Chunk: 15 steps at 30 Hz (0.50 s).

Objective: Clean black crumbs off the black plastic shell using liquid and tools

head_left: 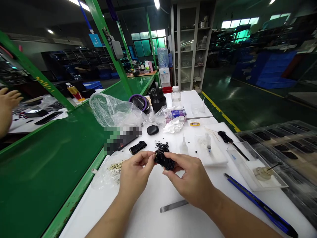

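My right hand (189, 172) grips a small black model car body (163, 161) between thumb and fingers, above the white tabletop. At the car's left end, the thumb and forefinger of my left hand (137, 170) are pinched together; whatever is between them is too small or hidden to make out. Just behind the held car lies a pile of tiny black parts (162, 145). A second black model car (138, 147) rests on the table to the left. Beside my left hand, a clear bag (106, 172) contains small gold-coloured pieces (116, 168). A flat metal strip (173, 206) lies below my right hand.
On the right are a blue utility knife (260, 203), a screwdriver (232, 143) and a clear tray (252, 185). A dropper bottle (184, 146), tissues (173, 126) and a black flask (158, 99) stand farther back. A green conveyor (61, 162) runs left; another person's hand (8, 105) is beyond it.
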{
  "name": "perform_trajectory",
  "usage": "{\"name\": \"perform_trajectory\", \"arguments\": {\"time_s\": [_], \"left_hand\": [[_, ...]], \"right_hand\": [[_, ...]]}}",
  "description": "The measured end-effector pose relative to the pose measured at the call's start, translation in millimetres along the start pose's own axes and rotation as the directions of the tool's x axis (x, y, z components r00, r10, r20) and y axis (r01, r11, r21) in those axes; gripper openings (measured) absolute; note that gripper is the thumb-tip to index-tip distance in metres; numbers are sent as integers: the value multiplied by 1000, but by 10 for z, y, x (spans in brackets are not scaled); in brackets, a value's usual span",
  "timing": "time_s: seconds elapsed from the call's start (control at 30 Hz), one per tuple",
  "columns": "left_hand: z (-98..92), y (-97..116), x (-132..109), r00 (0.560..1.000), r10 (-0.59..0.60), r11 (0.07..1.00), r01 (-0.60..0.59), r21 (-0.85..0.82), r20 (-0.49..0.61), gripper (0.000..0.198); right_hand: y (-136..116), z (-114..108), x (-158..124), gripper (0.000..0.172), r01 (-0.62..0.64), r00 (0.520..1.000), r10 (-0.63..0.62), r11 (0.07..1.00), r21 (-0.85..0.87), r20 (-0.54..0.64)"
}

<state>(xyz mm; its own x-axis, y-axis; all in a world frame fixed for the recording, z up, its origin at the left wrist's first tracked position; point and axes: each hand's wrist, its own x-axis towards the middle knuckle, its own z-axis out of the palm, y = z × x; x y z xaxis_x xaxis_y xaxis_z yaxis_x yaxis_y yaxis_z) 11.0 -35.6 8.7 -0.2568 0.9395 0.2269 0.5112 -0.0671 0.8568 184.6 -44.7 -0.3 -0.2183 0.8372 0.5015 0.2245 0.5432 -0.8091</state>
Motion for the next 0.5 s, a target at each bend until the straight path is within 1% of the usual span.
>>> {"name": "perform_trajectory", "arguments": {"time_s": [0.07,0.13,0.33,0.4,0.5], "left_hand": [[-6,-7,9,1000,15,1000,-16,21,6,15],[-9,-8,13,1000,8,1000,-8,2,13,13],[-33,-10,49,991,-83,980,100,-172,102,12],[-46,-42,84,981,-98,950,142,-279,168,12],[-56,-116,143,947,-90,872,225,-435,310,14]], "right_hand": [[7,-5,0,44,16,1000,-16,1000,-20,7],[9,-11,2,44,26,1000,-26,999,-27,18],[-15,-39,7,44,20,999,-20,1000,9,27],[-24,-52,6,43,33,999,-33,999,22,30],[-25,-65,5,44,51,998,-53,998,39,40]]}}
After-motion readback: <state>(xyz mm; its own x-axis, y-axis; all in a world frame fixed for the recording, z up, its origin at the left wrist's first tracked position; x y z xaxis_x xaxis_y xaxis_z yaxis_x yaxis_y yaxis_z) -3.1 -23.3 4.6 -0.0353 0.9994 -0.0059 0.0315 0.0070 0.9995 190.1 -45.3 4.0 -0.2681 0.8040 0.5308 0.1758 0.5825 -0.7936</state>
